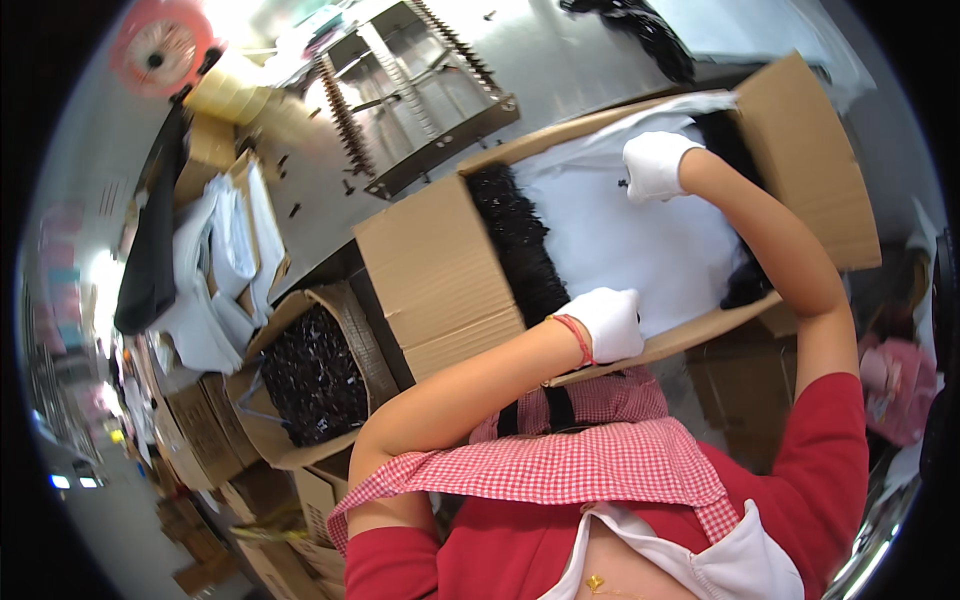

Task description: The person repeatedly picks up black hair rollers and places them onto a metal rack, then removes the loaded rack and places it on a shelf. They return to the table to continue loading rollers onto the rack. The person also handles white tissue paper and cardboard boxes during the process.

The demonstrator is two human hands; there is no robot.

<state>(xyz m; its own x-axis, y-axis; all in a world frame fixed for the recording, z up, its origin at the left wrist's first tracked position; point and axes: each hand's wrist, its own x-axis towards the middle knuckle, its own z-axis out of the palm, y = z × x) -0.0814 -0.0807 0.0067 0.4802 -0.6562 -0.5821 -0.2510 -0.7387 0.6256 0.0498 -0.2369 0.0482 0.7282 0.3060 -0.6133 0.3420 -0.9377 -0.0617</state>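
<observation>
An open cardboard box point(420, 285) stands before me, its flaps folded outward. Inside, a white sheet point(625, 235) lies between two rows of densely packed black pieces point(520, 240). My right hand point(658, 167), in a white glove, is closed over the far right part of the sheet. A small black part point(623, 183) shows at its fingertips. My left hand point(608, 325), also gloved in white, is closed by the box's near edge, low over the sheet. Whatever its fingers may hold is hidden.
A metal rack point(440, 140) with rows of brown coil-like pieces lies on the metal table, loose dark parts around it. At left stand a carton of black pieces point(315, 375) and white folded sheets point(230, 240). Yellow tape rolls point(230, 90) and a pink fan point(160, 50) are farther off.
</observation>
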